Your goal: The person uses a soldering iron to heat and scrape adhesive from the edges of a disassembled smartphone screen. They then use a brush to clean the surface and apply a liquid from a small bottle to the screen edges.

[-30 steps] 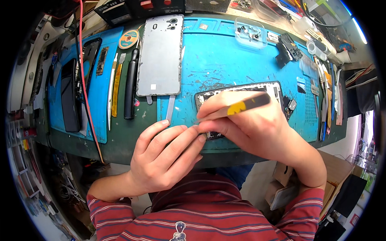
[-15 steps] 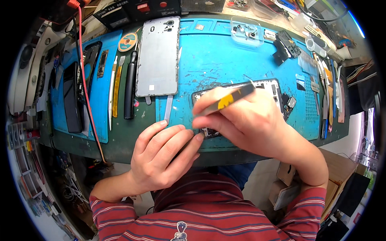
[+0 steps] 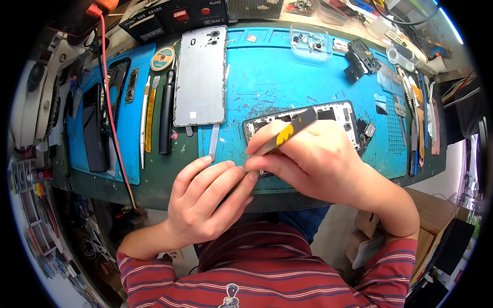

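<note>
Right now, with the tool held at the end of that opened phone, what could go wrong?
1. The right hand holds the grey and yellow tool at the near end of the opened phone; a slip could gouge the exposed parts inside.
2. The left hand has its fingertips right by the tool's tip, so they could get jabbed.
3. Small loose parts lie beside the phone and could be knocked away.

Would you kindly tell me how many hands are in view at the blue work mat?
2. The left hand rests at the mat's near edge; the right hand holds grey-and-yellow tweezers over the opened black phone frame. None seem hidden.
</note>
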The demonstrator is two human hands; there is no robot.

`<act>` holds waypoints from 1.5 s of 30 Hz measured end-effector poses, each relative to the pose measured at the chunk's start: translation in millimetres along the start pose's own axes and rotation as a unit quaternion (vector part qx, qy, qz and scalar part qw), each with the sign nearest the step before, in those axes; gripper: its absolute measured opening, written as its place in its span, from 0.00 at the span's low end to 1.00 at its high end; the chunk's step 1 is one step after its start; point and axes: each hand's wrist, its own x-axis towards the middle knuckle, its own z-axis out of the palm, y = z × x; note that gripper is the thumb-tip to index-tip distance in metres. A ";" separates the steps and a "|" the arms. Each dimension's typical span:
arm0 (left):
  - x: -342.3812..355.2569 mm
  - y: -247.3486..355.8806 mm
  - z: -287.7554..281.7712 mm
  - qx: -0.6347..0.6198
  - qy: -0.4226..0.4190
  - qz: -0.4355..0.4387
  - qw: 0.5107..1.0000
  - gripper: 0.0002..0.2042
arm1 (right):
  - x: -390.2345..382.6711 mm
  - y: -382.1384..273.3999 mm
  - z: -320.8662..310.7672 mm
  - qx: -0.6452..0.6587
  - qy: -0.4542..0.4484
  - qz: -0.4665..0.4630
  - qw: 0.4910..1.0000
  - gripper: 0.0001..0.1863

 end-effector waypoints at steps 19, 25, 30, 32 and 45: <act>1.1 0.0 3.8 -0.020 0.008 -0.027 0.999 0.25 | -162.7 26.5 -123.7 -0.500 0.214 0.140 0.827 0.22; 5.8 0.0 -0.5 -0.046 -0.022 -0.037 0.998 0.34 | -191.6 28.9 -125.6 -0.406 0.181 0.346 0.826 0.11; -11.9 -6.7 -1.9 -0.073 0.078 -0.011 0.994 0.26 | -190.3 50.0 -157.5 -0.436 0.302 0.346 0.774 0.06; -16.4 -8.5 4.3 -0.094 0.129 0.010 0.987 0.23 | -206.5 67.9 -187.5 -0.445 0.323 0.370 0.749 0.07; -5.3 -3.4 5.4 -0.044 0.136 0.029 0.989 0.11 | -208.4 94.5 -222.3 -0.445 0.232 0.446 0.741 0.21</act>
